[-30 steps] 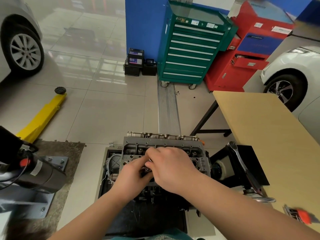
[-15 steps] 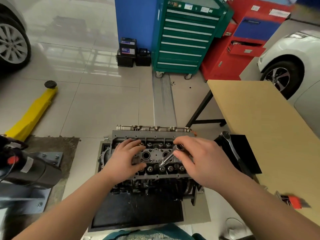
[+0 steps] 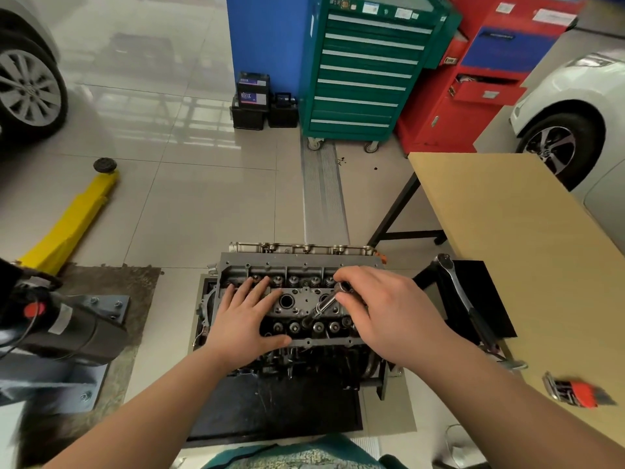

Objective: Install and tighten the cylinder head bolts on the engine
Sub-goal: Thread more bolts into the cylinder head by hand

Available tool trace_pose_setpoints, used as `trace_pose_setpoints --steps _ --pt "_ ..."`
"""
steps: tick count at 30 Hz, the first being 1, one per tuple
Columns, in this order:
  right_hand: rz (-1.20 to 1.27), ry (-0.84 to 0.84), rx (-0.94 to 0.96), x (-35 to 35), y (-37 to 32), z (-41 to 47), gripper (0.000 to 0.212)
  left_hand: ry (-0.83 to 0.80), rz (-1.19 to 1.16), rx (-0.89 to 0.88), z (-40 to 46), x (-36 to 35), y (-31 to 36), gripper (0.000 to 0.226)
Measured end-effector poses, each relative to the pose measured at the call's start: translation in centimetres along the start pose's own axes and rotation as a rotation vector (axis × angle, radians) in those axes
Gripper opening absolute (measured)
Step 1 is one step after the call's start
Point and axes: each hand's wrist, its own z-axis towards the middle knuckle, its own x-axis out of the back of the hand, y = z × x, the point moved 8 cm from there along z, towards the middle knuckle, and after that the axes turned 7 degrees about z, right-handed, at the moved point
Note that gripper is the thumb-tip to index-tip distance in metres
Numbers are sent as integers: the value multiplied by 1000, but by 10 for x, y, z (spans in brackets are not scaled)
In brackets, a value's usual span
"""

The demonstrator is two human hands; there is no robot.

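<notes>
Bolt (image 3: 324, 304) sat over the middle of the head (image 3: 301, 301), tilted: top end up and right, pinched in the right hand (image 3: 389, 309), lower tip down and left, at or just above a hole near the head's centre. Long axis ran diagonal, not vertical; I judged it had to swing upright before it would drop or thread. Could be an extension bar rather than a bolt, too shiny and small to call.

Right hand's fingers were curled round the top end, thumb side toward the head's centre, so the shank pointed away from the grip toward the person's left. Left hand (image 3: 245, 319) lay flat on the left half of the head, fingers straight and spread, holding nothing. Right hand was plainly the nearer one to the hole.

Hidden: whether the tip was already seated, the right end of the head under the right hand, and which holes already had bolts. Valve springs in the two rows showed, bolt heads did not.

Ratchet (image 3: 463, 299) lay right of the head on a black mat (image 3: 493, 299), handle pointing toward the person, untouched. Wooden table (image 3: 500, 225) further right, a blurred red-and-grey tool (image 3: 575, 392) on its near edge. Green tool cabinet (image 3: 365, 69) stood well behind the head.
</notes>
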Motion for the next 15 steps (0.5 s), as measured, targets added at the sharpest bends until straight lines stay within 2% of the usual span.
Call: trace_pose_setpoints --steps 6,9,11,15 --pt "-28 -28 24 -2 -7 4 27 26 -110 18 -3 10 7 98" --pt "-53 -76 25 -6 -13 9 28 185 -436 -118 -12 36 36 75" --pt "-65 -103 20 -8 -16 12 29 174 -646 -210 -18 45 65 70" --pt "-63 -141 0 -11 -22 13 27 323 -900 -105 -19 60 76 39"
